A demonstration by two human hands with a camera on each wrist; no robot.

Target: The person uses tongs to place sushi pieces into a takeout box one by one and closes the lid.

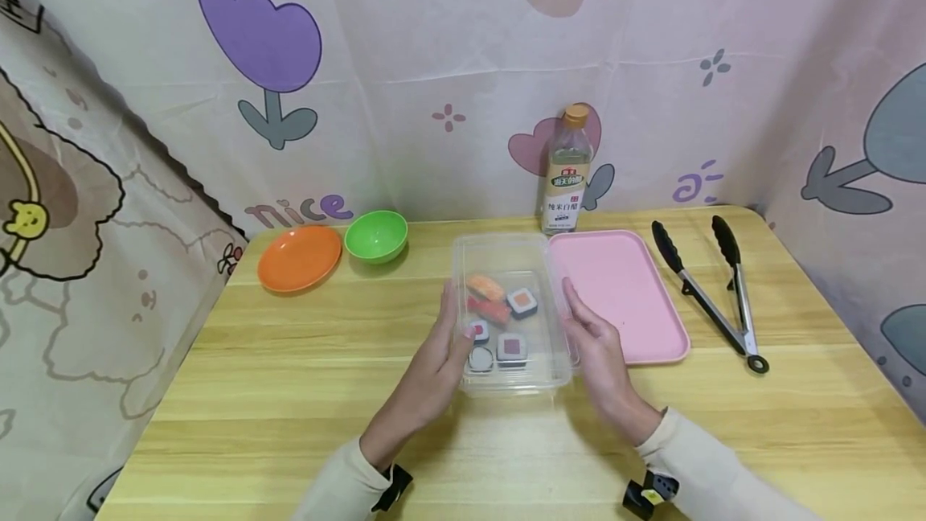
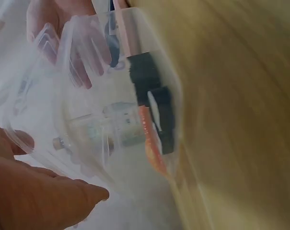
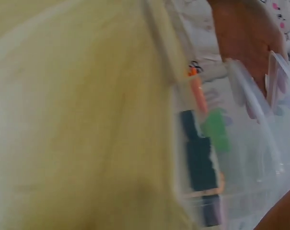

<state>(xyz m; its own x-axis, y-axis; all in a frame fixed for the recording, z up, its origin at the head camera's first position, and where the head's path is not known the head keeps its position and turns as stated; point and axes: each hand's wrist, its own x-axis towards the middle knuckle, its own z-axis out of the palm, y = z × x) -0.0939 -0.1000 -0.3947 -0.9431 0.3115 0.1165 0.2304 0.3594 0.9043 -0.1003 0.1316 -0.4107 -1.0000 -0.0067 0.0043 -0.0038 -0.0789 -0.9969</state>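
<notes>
A clear plastic box (image 1: 531, 372) holds several sushi pieces, among them an orange-topped nigiri (image 1: 486, 288), a red-topped nigiri (image 1: 492, 311) and a square roll (image 1: 511, 350) with a dark wrap. Over it lies a clear lid (image 1: 499, 246); in the left wrist view the lid's edge (image 2: 48, 36) stands apart from the box's rim. My left hand (image 1: 432, 364) grips the lid at its left side, thumb over the top and fingers along the edge. On the opposite side, my right hand (image 1: 602, 360) holds the lid's right edge, fingers reaching down the box's side.
Right of the box lies a pink tray (image 1: 622, 288), with black-tipped tongs (image 1: 712, 304) spread beyond it. A vinegar bottle (image 1: 567, 175) stands upright behind. An orange plate (image 1: 299, 258) and a green bowl (image 1: 376, 237) sit at the back left, near the patterned cloth (image 1: 434, 38).
</notes>
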